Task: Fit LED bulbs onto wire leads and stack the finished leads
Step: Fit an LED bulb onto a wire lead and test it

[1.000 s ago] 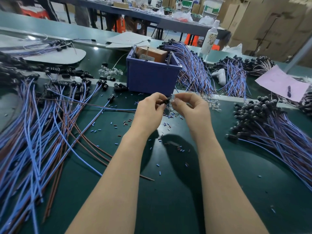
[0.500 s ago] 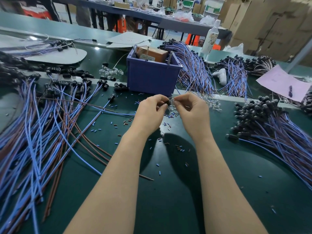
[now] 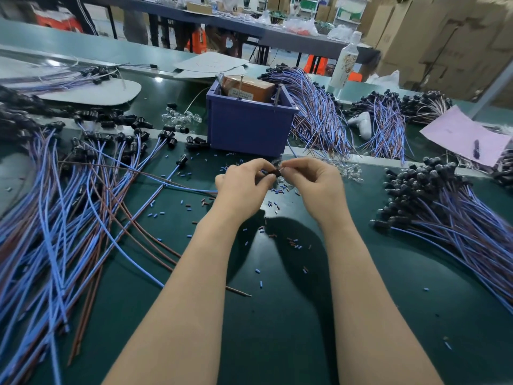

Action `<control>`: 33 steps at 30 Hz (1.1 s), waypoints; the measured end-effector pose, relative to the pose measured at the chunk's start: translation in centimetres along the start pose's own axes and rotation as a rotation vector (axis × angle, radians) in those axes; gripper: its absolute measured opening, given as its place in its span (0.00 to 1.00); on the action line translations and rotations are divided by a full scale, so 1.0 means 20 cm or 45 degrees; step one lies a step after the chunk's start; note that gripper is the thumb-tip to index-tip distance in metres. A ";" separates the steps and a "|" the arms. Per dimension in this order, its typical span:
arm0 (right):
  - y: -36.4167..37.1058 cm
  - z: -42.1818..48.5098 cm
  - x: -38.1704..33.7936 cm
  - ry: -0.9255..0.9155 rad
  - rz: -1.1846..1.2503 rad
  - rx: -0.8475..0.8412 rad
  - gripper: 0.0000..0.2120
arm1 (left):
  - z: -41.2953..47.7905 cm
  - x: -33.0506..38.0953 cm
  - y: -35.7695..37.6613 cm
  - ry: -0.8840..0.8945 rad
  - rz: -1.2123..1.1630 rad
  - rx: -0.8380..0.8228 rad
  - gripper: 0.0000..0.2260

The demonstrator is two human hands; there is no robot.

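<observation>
Two bare hands meet above a green table (image 3: 277, 329), just in front of a blue bin (image 3: 249, 129). The left hand (image 3: 244, 187) pinches the black socket (image 3: 273, 172) of a lead (image 3: 191, 189) (its wire trails left). The right hand (image 3: 313, 187) pinches a clear bulb (image 3: 281, 169) at that socket. Finished leads (image 3: 458, 218) lie heaped on the right.

Blue bin (image 3: 249, 129) (brown box (image 3: 247, 86) inside) stands left of a bottle (image 3: 345, 62).
</observation>
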State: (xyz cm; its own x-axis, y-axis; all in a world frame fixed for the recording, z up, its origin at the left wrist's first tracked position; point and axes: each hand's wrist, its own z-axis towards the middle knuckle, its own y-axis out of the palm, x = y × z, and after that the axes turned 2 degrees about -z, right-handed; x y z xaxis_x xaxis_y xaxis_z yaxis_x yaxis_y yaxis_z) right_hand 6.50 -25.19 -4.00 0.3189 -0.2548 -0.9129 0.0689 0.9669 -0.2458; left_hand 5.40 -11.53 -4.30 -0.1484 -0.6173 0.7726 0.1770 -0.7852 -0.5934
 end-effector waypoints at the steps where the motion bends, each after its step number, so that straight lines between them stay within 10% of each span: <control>1: 0.00 0.00 0.00 0.056 0.140 0.007 0.08 | 0.00 0.00 0.00 0.022 -0.058 -0.009 0.05; 8: 0.03 0.00 0.02 0.387 0.726 0.055 0.05 | -0.01 0.01 -0.01 0.123 -0.198 -0.008 0.06; 28: 0.09 0.00 -0.01 0.236 0.479 0.253 0.07 | -0.02 0.07 0.00 0.254 0.020 0.361 0.12; 33: -0.02 0.03 0.04 0.424 0.659 0.452 0.08 | -0.03 0.12 0.02 -0.308 -0.586 -0.436 0.23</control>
State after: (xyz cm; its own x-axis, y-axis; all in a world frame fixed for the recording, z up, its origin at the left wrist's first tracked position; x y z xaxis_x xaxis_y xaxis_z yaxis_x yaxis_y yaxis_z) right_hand 7.31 -25.70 -4.37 0.0923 0.3024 -0.9487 0.3084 0.8972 0.3160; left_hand 4.48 -13.49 -2.81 0.0962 -0.2144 0.9720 -0.1808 -0.9640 -0.1948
